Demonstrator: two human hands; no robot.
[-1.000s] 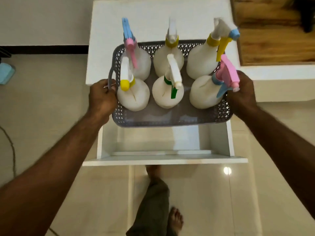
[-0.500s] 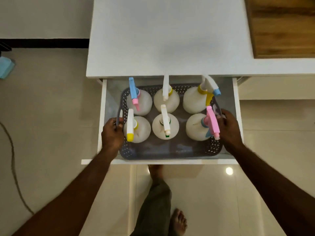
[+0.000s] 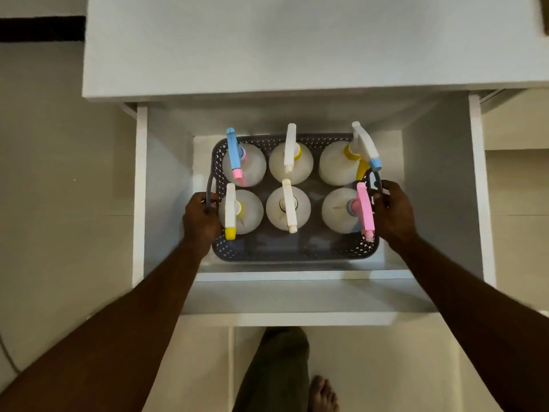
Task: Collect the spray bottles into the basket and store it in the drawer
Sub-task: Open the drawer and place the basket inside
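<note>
A grey perforated basket (image 3: 294,251) sits low inside the open white drawer (image 3: 300,301). It holds several white spray bottles standing upright in two rows, among them one with a blue and pink trigger (image 3: 234,153), one with a pink trigger (image 3: 364,208) and one with a yellow nozzle (image 3: 230,214). My left hand (image 3: 200,221) grips the basket's left handle. My right hand (image 3: 393,212) grips the right handle. Both arms reach down into the drawer.
The white cabinet top (image 3: 297,46) overhangs the drawer's back. White drawer walls (image 3: 475,185) stand close on both sides of the basket. Below the drawer front, my leg and bare foot (image 3: 322,394) rest on the tiled floor (image 3: 59,203).
The basket has gone from above the drawer down into it, deeper than half a second ago. Both hands kept hold of the handles and lowered with it.
</note>
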